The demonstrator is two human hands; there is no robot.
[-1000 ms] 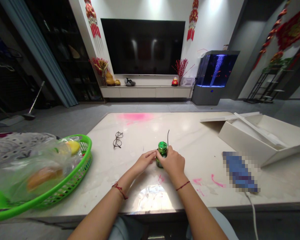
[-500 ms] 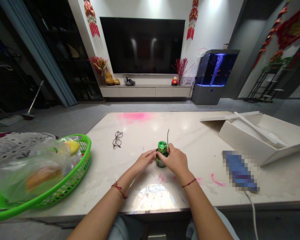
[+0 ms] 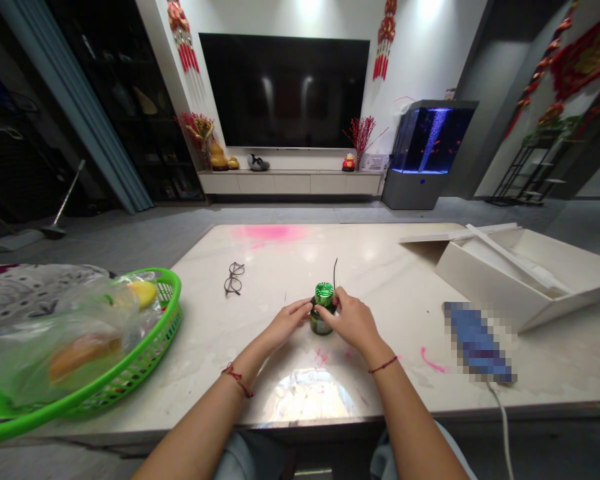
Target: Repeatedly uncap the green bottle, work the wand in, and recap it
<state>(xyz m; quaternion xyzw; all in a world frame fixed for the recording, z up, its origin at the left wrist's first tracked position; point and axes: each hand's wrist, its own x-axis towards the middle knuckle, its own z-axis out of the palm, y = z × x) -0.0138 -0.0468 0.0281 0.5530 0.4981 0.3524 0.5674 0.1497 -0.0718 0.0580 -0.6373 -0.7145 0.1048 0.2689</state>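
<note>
A small green glass jar [image 3: 322, 325] with a shiny green top [image 3: 324, 291] stands upright on the white table, in front of me. My left hand [image 3: 291, 320] is at the jar's left side, its fingertips closed against the neck. From the right, my right hand [image 3: 351, 317] reaches round the neck, thumb toward the front of the jar. A thin black strip [image 3: 335, 272], like a cable tie, sticks up from the pinched fingers of that hand. Its lower end is hidden by the fingers, so I cannot see whether it circles the neck.
Eyeglasses [image 3: 234, 279] lie left of the jar. A green plastic basket [image 3: 173, 317] with bagged items is at the left edge. On the right are an open white box [image 3: 485, 287] and a blurred blue object [image 3: 480, 343] with a white cable [image 3: 505, 427]. Pink stains mark the table [image 3: 380, 253].
Both hands stay at the jar in nearly the same pose. My right wrist has shifted slightly to the right, and the black strip still points upward.
</note>
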